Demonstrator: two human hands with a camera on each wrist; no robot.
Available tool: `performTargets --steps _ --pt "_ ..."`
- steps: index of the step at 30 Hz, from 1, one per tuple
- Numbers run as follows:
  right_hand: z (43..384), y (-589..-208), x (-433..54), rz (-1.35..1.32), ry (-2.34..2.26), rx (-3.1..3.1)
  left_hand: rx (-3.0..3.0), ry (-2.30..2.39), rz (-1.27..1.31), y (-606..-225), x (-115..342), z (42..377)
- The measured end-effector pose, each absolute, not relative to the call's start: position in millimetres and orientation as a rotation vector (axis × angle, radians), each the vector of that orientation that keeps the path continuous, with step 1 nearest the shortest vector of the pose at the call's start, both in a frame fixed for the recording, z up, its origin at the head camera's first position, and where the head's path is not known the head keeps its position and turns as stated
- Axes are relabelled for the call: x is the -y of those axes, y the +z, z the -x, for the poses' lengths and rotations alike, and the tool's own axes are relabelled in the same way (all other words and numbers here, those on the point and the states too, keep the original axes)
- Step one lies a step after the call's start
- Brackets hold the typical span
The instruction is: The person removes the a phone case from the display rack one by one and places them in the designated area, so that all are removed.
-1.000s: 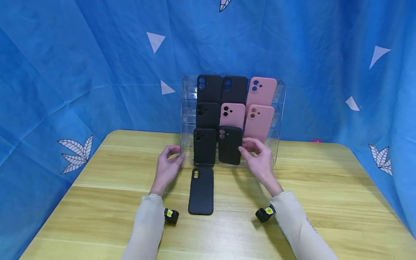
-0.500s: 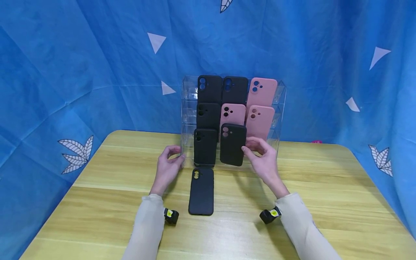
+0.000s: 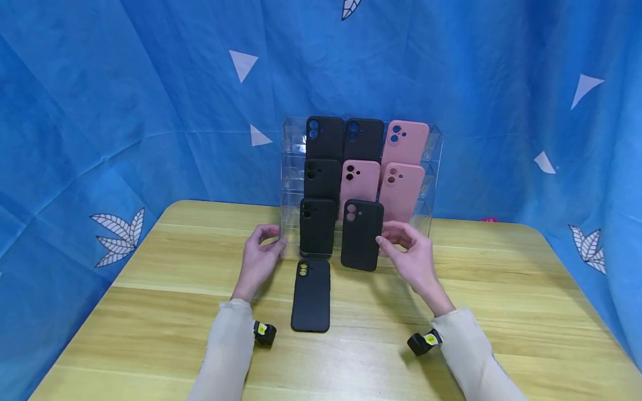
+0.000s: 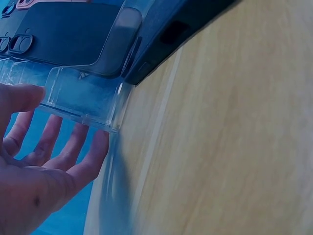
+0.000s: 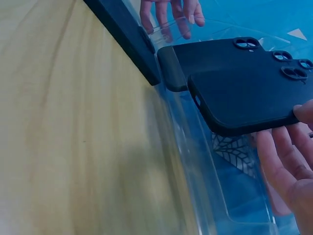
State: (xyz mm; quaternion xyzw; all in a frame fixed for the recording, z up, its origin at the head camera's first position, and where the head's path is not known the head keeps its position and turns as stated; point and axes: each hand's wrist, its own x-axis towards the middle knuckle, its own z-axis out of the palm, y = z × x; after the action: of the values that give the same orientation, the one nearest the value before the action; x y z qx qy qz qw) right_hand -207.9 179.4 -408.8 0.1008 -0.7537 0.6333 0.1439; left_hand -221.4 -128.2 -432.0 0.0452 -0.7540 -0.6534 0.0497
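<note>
My right hand [image 3: 412,255] pinches a black phone case [image 3: 362,235] by its right edge, thumb in front and fingers behind. This case is upright, slightly tilted, before the lower middle of a clear tiered display rack [image 3: 290,220]. In the right wrist view the held case [image 5: 244,98] partly covers another black case [image 5: 215,54] in the rack. My left hand [image 3: 258,259] holds the rack's left side; in the left wrist view the thumb [image 4: 27,97] and fingers lie about its clear wall. Another black case [image 3: 311,298] lies on the table in front of the rack.
Several black and pink cases stand in rows in the rack, such as a pink case [image 3: 401,192] at the right. The wooden table [image 3: 165,267] extends to both sides. A blue patterned cloth [image 3: 165,100] hangs behind.
My right hand has drawn the black case from the rack's lower middle rightward, first up, then down and nearer me. The left hand stays at the rack's side.
</note>
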Motion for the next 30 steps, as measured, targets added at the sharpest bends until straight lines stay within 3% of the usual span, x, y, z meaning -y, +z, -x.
performTargets --steps 30 --pt "178.0 -429.8 -186.9 -0.295 1.909 2.460 2.303 -1.967 -0.111 -432.9 129.9 221.3"
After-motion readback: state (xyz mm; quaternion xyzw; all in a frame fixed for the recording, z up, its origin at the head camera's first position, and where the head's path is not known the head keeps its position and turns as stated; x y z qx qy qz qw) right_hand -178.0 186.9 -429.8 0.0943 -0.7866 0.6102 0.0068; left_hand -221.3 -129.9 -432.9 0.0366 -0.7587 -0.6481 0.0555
